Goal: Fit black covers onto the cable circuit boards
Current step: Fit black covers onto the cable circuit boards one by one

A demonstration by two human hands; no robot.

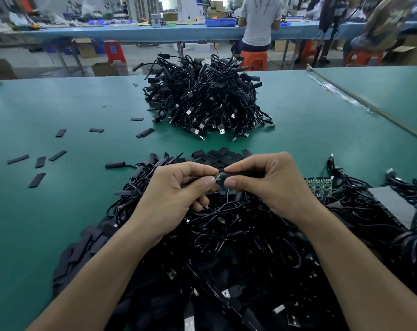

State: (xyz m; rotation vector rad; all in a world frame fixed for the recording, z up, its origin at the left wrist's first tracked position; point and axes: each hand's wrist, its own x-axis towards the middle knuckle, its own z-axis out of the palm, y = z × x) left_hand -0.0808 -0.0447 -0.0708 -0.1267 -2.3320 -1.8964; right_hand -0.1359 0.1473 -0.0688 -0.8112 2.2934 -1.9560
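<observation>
Both grips are clamped on work held just above the near cable pile (226, 247). Around you, loose black covers (38, 161) lie scattered on the green tabletop (59, 103) to your left. A heap of covers (217, 155) sits just beyond your fingers, and a far cable pile (207, 96) rises past that. A green board panel (319, 185) pokes out of the tangled cables beside your right hand.

Your forearms cover much of the near pile, and its front edge is cut off below. Your fingertips hide how far the board sits inside the cover.

Your left hand (179, 189) pinches a small green circuit board (217, 177) between thumb and forefinger. Your right hand (269, 185) pinches a black cover (237, 174) the same way, its end meeting the board.
</observation>
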